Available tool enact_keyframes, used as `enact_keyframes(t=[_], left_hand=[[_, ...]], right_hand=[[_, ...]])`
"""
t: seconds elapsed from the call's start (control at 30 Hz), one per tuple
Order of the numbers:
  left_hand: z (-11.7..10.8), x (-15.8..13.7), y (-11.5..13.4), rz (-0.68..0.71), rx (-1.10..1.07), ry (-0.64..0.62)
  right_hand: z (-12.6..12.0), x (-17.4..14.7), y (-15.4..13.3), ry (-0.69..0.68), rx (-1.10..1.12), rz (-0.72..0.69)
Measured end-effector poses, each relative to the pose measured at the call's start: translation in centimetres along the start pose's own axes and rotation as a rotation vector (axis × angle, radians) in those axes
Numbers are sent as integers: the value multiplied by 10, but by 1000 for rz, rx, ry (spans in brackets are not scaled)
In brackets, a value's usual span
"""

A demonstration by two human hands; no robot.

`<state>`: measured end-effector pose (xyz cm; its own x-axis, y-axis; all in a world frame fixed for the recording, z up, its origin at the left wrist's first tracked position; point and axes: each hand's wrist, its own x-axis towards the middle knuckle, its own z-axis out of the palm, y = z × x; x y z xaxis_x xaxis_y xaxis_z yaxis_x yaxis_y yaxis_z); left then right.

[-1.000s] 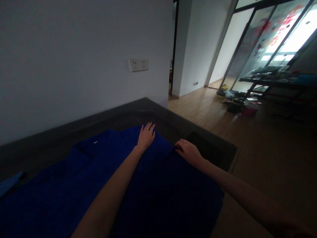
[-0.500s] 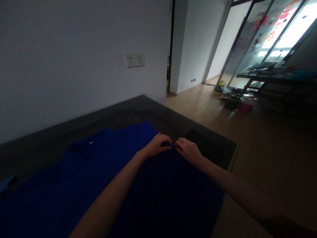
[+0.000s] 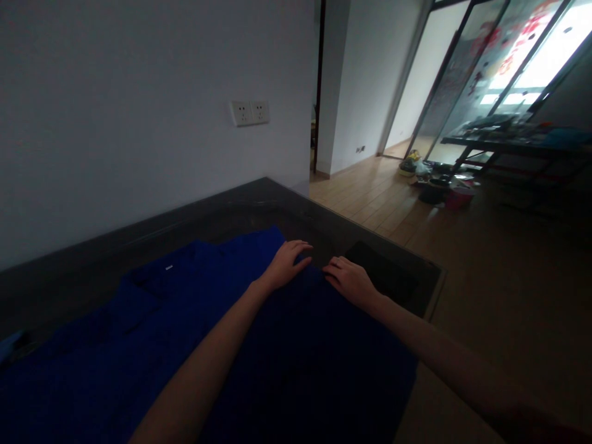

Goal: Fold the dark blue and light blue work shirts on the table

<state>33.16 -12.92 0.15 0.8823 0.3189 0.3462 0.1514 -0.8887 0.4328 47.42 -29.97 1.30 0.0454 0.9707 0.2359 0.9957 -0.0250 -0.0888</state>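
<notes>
A blue collared garment lies spread over the dark table, a small white tag showing near its collar. Its right part, in deep shade, reaches past the table's near right edge; whether this is a second piece of cloth I cannot tell. My left hand is over the far edge of the cloth, thumb and fingers apart with nothing between them. Just to its right, my right hand has its fingertips closed on the blue cloth's far edge.
A dark flat item lies on the table beyond my right hand. A light-blue object is at the far left. The wall holds a double socket. Across the wooden floor stand tubs and bags near a cluttered bench.
My left hand has let go of the cloth's edge, opened its fingers and moved a little left and away from my right hand. The right hand stays nearly in place.
</notes>
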Motion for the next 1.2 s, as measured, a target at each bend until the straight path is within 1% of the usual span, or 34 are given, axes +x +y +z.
enact_keyframes(t=[0.07, 0.13, 0.2, 0.23, 0.27, 0.3, 0.33, 0.4, 0.43, 0.5, 0.53, 0.6, 0.67, 0.73, 0.83, 1.03, 1.2], left_hand=[[-11, 6, -18, -168, 79, 116], [-24, 11, -40, -405, 191, 180], [-35, 15, -58, -618, 265, 161], [-38, 17, -64, -686, 285, 137], [-40, 18, -67, -718, 300, 117], [-41, 18, -66, -716, 313, 109], [-41, 18, -62, -679, 323, 112], [-36, 16, -43, -518, 297, 115], [-33, 13, -29, -411, 251, 98], [-26, 3, 2, -211, 110, 22], [-22, -3, 17, -150, 51, -26], [-15, -14, 44, -96, 13, -122], [-9, -22, 62, -110, 74, -197], [-4, -25, 71, -158, 166, -225], [-1, -21, 74, -221, 222, -199], [2, -19, 73, -246, 218, -162], [2, -23, 71, -289, 130, -94]], right_hand=[[0, 0, -1, 5, 2, -9], [1, -1, -1, 14, -4, -24], [1, 0, -2, 31, -12, -37], [1, 0, -2, 43, -13, -39], [1, 0, -1, 56, -11, -41], [1, 0, -1, 69, -7, -42], [1, 1, -1, 80, 1, -42], [1, 1, -1, 100, 17, -39], [1, 1, 0, 108, 24, -36], [1, 2, 0, 124, 35, -24], [1, 3, 0, 130, 38, -18], [1, 4, 0, 135, 47, -5], [1, 4, 0, 123, 68, 9], [-1, 2, 0, 94, 100, 12], [-3, -3, 0, 58, 144, 5], [-5, -13, 1, 51, 138, 20], [-5, -17, -2, 24, 135, -78]])
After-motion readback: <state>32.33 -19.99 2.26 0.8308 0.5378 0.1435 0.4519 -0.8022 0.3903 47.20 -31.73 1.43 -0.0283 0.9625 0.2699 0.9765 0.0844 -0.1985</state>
